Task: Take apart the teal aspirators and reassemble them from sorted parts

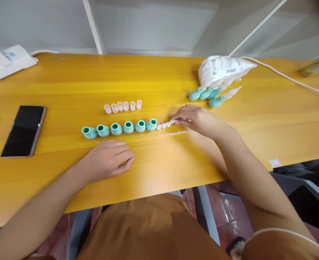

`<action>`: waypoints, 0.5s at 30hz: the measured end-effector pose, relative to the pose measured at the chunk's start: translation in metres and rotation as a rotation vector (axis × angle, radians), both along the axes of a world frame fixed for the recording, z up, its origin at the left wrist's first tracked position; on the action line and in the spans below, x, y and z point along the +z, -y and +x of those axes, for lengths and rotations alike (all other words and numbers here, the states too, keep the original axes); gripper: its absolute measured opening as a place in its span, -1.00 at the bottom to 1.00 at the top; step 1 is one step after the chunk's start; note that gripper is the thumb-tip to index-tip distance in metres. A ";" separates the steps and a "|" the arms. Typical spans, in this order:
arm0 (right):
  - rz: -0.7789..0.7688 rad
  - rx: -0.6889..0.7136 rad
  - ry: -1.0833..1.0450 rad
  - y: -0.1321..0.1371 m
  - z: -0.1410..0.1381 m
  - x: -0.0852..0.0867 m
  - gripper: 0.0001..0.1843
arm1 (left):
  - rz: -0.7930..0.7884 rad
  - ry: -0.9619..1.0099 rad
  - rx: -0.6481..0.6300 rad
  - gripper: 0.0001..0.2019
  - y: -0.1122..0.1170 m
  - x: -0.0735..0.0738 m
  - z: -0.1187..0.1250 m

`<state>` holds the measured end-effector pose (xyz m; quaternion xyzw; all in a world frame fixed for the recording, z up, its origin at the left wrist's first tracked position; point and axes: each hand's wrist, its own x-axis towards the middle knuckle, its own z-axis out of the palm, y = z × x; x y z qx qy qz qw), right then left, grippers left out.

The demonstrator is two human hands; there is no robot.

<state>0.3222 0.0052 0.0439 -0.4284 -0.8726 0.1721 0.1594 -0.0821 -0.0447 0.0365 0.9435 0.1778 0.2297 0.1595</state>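
Note:
My right hand pinches a small whitish piece at the right end of a short row of pale round pieces. That row starts beside several open-mouthed teal rubber bulbs, which stand in a line. Below my right fingertips runs a line of tiny pale discs. My left hand rests on the table just in front of the bulbs, its fingers curled in and pressed together, with nothing seen in them. Behind the bulbs, several pale pink cup-shaped pieces form another row.
Teal bulbs with clear pointed tips lie by a white plastic bag at the back right. A phone lies on the left of the yellow table. A white cable crosses the right side; a small sticker is near the front edge.

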 end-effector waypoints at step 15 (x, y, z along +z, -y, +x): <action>0.016 0.057 0.094 0.000 -0.002 0.002 -0.81 | 0.061 -0.033 0.003 -0.81 0.000 0.003 0.001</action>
